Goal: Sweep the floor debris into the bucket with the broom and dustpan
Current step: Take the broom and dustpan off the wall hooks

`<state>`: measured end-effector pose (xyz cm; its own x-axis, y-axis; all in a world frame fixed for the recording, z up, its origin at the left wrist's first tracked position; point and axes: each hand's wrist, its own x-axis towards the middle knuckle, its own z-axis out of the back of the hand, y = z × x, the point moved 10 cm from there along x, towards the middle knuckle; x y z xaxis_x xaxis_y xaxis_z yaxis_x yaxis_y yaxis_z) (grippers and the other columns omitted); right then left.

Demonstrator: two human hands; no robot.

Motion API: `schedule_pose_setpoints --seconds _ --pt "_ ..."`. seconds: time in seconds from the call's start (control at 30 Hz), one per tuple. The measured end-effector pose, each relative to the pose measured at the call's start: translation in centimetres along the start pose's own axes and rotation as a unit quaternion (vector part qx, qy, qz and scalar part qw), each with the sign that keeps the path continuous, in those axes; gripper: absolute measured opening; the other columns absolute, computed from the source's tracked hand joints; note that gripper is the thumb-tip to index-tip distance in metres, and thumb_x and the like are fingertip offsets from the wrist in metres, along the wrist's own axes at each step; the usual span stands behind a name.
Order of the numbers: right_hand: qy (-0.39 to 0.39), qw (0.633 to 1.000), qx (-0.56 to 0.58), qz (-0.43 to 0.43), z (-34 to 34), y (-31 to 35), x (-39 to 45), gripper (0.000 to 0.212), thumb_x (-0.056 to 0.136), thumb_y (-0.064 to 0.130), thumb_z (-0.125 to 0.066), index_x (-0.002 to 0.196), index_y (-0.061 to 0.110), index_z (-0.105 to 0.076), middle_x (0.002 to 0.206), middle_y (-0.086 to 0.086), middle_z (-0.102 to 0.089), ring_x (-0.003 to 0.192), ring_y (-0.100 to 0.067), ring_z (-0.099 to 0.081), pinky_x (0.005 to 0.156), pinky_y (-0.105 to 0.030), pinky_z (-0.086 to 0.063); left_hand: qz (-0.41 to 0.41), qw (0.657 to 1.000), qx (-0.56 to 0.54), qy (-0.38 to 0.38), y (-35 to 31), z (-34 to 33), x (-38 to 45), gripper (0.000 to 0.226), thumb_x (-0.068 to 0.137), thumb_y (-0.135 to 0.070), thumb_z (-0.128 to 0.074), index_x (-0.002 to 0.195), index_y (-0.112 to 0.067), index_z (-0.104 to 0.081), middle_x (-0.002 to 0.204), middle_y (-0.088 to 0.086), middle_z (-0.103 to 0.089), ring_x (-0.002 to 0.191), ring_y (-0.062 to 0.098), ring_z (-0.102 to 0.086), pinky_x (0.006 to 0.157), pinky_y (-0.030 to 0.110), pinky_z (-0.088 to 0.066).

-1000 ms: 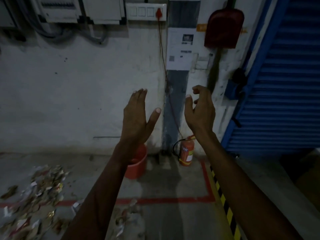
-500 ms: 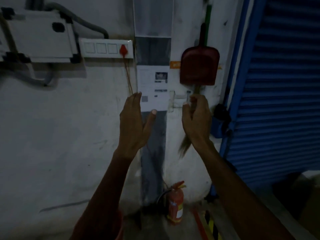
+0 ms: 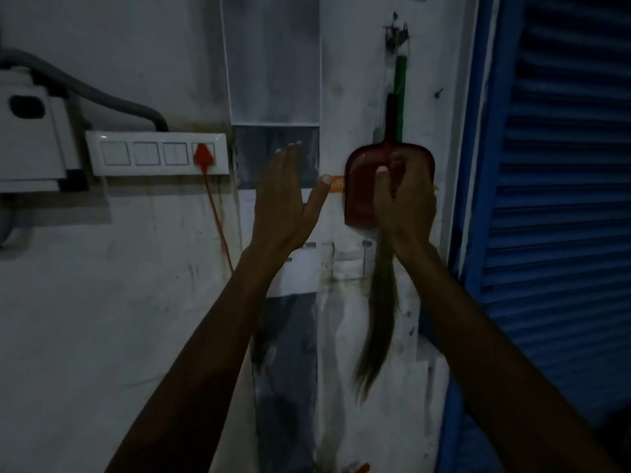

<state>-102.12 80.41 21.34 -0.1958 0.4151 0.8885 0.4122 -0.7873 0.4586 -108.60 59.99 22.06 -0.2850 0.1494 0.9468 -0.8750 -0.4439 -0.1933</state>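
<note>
R hand (image 3: pixel 406 203) grip on dustpan (image 3: pixel 362 186), L hand (image 3: pixel 283 199) open beside, broom (image 3: pixel 377 322) hanging below

warehouse or workshop, blue roller shutter (image 3: pixel 553 199), wall switchboard (image 3: pixel 157 158)

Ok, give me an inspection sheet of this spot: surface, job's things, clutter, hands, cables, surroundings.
Surface: white scuffed wall; floor out of view.
Job's things: red dustpan and broom hang on the wall hook; bucket not in view.
Clutter: nothing seen.
Hands: right hand curled over the dustpan, grip unclear; left hand open, empty.
Cables: red cord from the switch panel; grey conduit.
Surroundings: blue roller shutter on the right.
</note>
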Motion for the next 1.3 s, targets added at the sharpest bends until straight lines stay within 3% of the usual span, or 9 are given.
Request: schedule_pose_setpoints --seconds 0.1,0.17,0.4,0.63,0.7,0.8,0.93,1.07,1.3 --pt "0.003 0.999 0.010 0.036 -1.5 -1.4 5.0 0.031 0.100 0.029 -0.049 0.126 0.012 -0.054 0.118 -0.001 -0.060 0.101 -0.009 -0.054 0.085 -0.023 -0.041 -0.008 1.000 -0.011 -0.012 -0.4 -3.5 4.8 0.064 0.100 -0.046 -0.048 0.149 -0.006 -0.035 0.151 0.012 -0.041 0.139 0.021 -0.036 0.114 0.025 -0.022" --pt "0.005 0.999 0.015 0.033 -2.4 -2.9 8.5 0.029 0.101 0.028 -0.049 0.125 0.013 -0.054 0.119 0.000 -0.059 0.100 -0.008 -0.053 0.080 -0.019 -0.038 -0.002 1.000 -0.027 -0.012 -0.4 -6.0 7.9 0.064 0.101 -0.043 -0.050 0.149 -0.005 -0.035 0.152 0.012 -0.040 0.140 0.021 -0.036 0.116 0.030 -0.025" --pt "-0.004 1.000 0.001 -0.015 -6.1 -10.5 19.4 0.027 0.101 0.036 -0.049 0.118 0.016 -0.053 0.112 -0.003 -0.062 0.096 -0.020 -0.060 0.081 -0.037 -0.050 0.028 0.997 -0.074 0.005 1.6 -15.5 17.1 0.064 0.099 -0.047 -0.049 0.148 -0.009 -0.038 0.147 0.010 -0.046 0.132 0.019 -0.045 0.111 0.037 -0.037" --pt "0.017 0.997 0.040 -0.067 -9.9 -17.1 25.6 0.035 0.102 0.039 -0.049 0.126 0.015 -0.055 0.121 -0.004 -0.064 0.103 -0.019 -0.062 0.088 -0.037 -0.053 0.111 0.977 -0.179 0.015 5.7 -22.6 23.5 0.051 0.100 -0.042 -0.052 0.141 -0.014 -0.048 0.127 0.000 -0.057 0.110 0.012 -0.055 0.090 0.023 -0.046" --pt "0.016 0.995 0.049 -0.083 -10.8 -18.3 27.2 0.034 0.101 0.039 -0.050 0.123 0.014 -0.059 0.117 -0.003 -0.066 0.099 -0.019 -0.063 0.085 -0.035 -0.054 0.123 0.971 -0.203 0.001 7.0 -24.0 25.1 0.042 0.100 -0.040 -0.052 0.132 -0.013 -0.058 0.119 -0.004 -0.059 0.106 0.011 -0.056 0.083 0.017 -0.045" --pt "0.001 0.994 0.066 -0.090 -12.2 -19.1 29.6 0.032 0.098 0.041 -0.052 0.104 0.013 -0.067 0.099 -0.002 -0.069 0.084 -0.017 -0.064 0.068 -0.029 -0.049 0.131 0.958 -0.256 -0.010 8.9 -25.8 27.6 0.024 0.099 -0.038 -0.054 0.096 -0.017 -0.063 0.097 0.003 -0.064 0.088 0.014 -0.061 0.078 0.029 -0.050" --pt "-0.059 0.993 0.077 -0.064 -12.1 -18.4 32.4 0.040 0.095 0.047 -0.054 0.081 0.012 -0.067 0.080 -0.003 -0.068 0.068 -0.015 -0.062 0.055 -0.024 -0.042 0.141 0.944 -0.297 -0.026 9.6 -27.0 31.0 0.030 0.099 -0.035 -0.057 0.086 -0.010 -0.068 0.081 0.008 -0.067 0.067 0.014 -0.061 0.057 0.021 -0.049" --pt "-0.099 0.989 0.092 -0.062 -11.8 -17.5 35.0 0.042 0.095 0.035 -0.059 0.058 0.017 -0.051 0.057 0.000 -0.053 0.047 -0.012 -0.047 0.048 -0.024 -0.033 0.135 0.935 -0.327 -0.014 8.2 -28.3 34.3 0.031 0.097 -0.035 -0.060 0.090 -0.008 -0.072 0.080 0.007 -0.070 0.066 0.014 -0.064 0.051 0.020 -0.048" --pt "-0.111 0.982 0.103 -0.114 -12.9 -18.3 37.2 0.015 0.089 0.012 -0.066 0.076 0.011 -0.074 0.071 -0.005 -0.068 0.065 -0.019 -0.067 0.055 -0.027 -0.053 0.106 0.950 -0.295 -0.003 6.0 -30.7 37.0 0.031 0.087 -0.030 -0.072 0.085 0.002 -0.075 0.079 0.013 -0.074 0.072 0.024 -0.072 0.053 0.028 -0.051"
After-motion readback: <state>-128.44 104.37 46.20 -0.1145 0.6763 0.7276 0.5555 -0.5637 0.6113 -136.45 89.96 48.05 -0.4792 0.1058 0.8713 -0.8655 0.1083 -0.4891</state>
